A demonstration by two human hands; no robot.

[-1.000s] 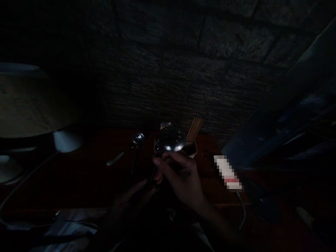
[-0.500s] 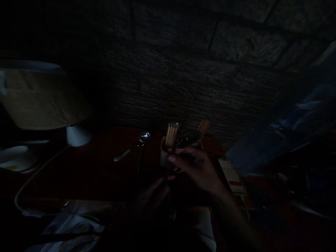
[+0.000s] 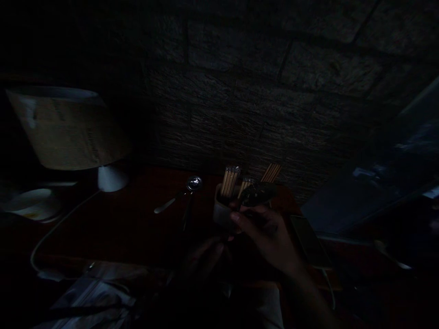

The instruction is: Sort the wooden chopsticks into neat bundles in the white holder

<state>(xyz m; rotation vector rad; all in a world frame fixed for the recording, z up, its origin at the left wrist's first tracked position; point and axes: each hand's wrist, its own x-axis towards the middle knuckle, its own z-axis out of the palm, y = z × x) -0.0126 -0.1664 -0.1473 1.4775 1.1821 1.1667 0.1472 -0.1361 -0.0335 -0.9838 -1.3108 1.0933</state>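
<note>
My right hand (image 3: 270, 230) is closed, its thumb and fingers pinching what looks like a large spoon (image 3: 257, 194) with a dark, shiny oval head. The head points up and to the right. Below it, deep in shadow, my left hand (image 3: 206, 256) has its fingers drawn together near the spoon's lower end; whatever they hold is too dark to make out. Just behind my hands stands a pale holder (image 3: 222, 214) with bundled chopsticks (image 3: 229, 182) upright in it. More chopsticks (image 3: 271, 172) lean at the right, partly behind the spoon head.
On the dark wooden table (image 3: 137, 228) lie a shiny ladle-like utensil (image 3: 195, 183) and a pale-handled utensil (image 3: 165, 205). A lamp (image 3: 75, 132) and a white bowl (image 3: 34, 203) stand left. A phone (image 3: 310, 240) with a cable lies right. A stone wall (image 3: 212, 91) rises behind.
The view has shifted, so things sit further right and slightly lower. The spoon head has moved right of the front chopsticks, uncovering another bundle. The phone's pale screen has gone dark.
</note>
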